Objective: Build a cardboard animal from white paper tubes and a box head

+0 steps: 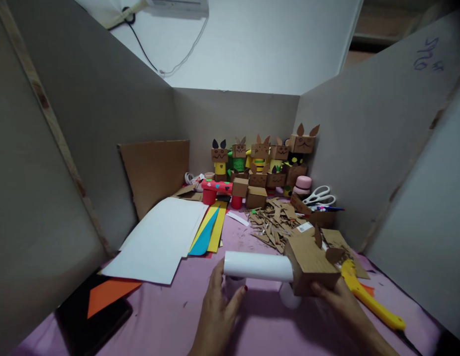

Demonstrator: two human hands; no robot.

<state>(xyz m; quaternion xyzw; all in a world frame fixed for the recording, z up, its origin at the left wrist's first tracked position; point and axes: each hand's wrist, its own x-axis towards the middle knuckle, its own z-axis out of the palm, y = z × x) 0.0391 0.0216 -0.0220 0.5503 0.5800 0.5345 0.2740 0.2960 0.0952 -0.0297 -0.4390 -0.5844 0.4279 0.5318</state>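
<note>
At near centre, my left hand (218,305) curves half open at the left end of a smooth white cylinder (257,266); whether it grips, I cannot tell. My right hand (339,299) clasps a brown cardboard box with pointed ears (312,259) at the cylinder's right end.

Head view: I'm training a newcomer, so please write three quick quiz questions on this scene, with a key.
1. What does the right hand hold?
A: the scissors
B: the cardboard box with ears
C: the orange sheet

2. True or false: the left hand is at the end of the white tube away from the box.

3. Fill in: the tool beside the right hand is mostly ____ in colour.

Key: 1 B; 2 true; 3 yellow.
</note>
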